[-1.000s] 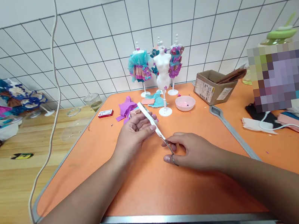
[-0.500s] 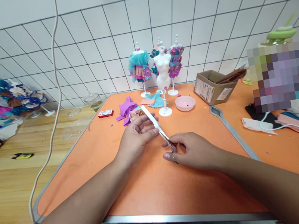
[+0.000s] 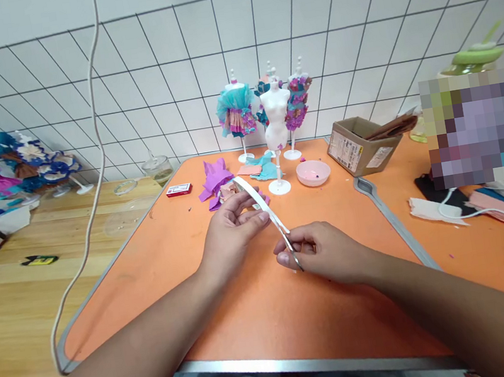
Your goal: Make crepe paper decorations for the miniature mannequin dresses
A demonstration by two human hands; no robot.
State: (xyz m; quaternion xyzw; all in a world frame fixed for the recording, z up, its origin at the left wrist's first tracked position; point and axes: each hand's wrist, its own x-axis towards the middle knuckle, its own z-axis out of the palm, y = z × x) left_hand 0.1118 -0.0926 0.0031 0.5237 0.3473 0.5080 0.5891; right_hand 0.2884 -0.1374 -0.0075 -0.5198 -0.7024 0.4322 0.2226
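Observation:
Between thumb and fingers, my left hand [image 3: 236,224] pinches a narrow white strip [image 3: 252,192], paper or tape by its look, which curves up and away. My right hand [image 3: 321,247] grips small scissors [image 3: 297,260] by the handles. Their blades lie along the lower end of the strip, where it looks split in two. Beyond my hands, a bare white mini dress form [image 3: 276,114] stands upright on the orange table [image 3: 198,331]. Purple crepe paper [image 3: 215,178] and a light-blue piece [image 3: 264,167] lie behind my left hand.
A pink bowl [image 3: 313,173] and a cardboard box [image 3: 364,145] stand at the back right. Dressed mini forms [image 3: 236,111] line the wall. A red-and-white small box [image 3: 179,190] lies at the back left. A white cable [image 3: 89,220] hangs down on the left.
The scissors are more closed along the strip, and its lower end has parted into two. The strip bends more. My hands have hardly moved.

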